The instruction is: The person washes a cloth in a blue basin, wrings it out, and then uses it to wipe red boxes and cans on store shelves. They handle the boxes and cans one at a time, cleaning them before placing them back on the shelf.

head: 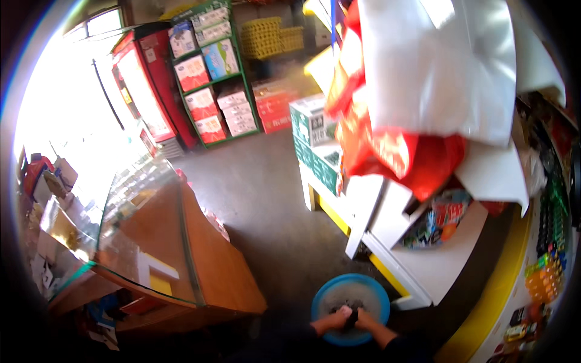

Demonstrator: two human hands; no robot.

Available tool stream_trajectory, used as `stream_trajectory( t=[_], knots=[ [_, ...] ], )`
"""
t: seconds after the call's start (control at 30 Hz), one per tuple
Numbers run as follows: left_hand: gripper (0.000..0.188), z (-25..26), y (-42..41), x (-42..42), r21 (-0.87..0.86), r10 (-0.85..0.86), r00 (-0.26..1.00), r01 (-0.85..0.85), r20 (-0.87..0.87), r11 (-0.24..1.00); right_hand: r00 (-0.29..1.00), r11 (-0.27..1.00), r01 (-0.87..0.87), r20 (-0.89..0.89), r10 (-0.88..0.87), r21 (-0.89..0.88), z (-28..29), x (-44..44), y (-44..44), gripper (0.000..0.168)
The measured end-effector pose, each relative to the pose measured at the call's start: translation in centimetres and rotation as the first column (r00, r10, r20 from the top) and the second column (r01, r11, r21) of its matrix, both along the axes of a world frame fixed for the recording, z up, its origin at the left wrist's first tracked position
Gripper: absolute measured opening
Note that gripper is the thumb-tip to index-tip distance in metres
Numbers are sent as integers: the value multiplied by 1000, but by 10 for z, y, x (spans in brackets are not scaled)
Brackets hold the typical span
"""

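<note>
A round blue plastic basin (319, 290) stands on the floor in front of me, holding cloudy grey liquid (352, 294). Both of my hands are over the basin, close together. Between them is a dark wet-looking cloth (352, 305), blurred and partly hidden by the fingers. My left hand (340, 316) grips it from the left, and my right hand (363, 319) grips it from the right. The lower part of the cloth meets the liquid or hangs just above it; I cannot tell which.
A glass-topped wooden counter (227, 267) stands to my left. White shelving (442, 272) with yellow trim rises on the right, close to the basin. Red and silvery plastic bags (435, 72) hang above it. Stacked cartons (313, 122) and a green rack (247, 86) stand farther off.
</note>
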State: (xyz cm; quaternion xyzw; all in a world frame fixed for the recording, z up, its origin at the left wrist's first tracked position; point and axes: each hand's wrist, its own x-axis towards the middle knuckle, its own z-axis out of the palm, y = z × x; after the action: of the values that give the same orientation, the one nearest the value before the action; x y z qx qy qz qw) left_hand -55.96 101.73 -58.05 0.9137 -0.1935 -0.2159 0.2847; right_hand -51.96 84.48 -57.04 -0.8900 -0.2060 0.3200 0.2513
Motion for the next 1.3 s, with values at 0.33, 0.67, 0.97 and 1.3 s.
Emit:
stream_trajectory(
  t=[0.33, 0.67, 0.97, 1.3],
  knots=[
    [42, 283, 20, -41, -419, 122, 532, -770, -838, 481, 743, 752, 556, -617, -258, 355, 269, -11, 27, 19],
    [16, 481, 76, -184, 40, 433, 900, -431, -45, 901, 529, 620, 759, -742, -412, 196, 522, -60, 95, 12],
    [30, 527, 107, -327, -261, 595, -75, -849, -800, -459, 962, 840, 246, -230, -149, 484, 571, -76, 181, 22],
    [18, 648, 99, -418, -414, 399, 171, -63, -901, -908, 530, 884, -459, -824, 198, -82, 619, -266, 293, 66]
  ],
)
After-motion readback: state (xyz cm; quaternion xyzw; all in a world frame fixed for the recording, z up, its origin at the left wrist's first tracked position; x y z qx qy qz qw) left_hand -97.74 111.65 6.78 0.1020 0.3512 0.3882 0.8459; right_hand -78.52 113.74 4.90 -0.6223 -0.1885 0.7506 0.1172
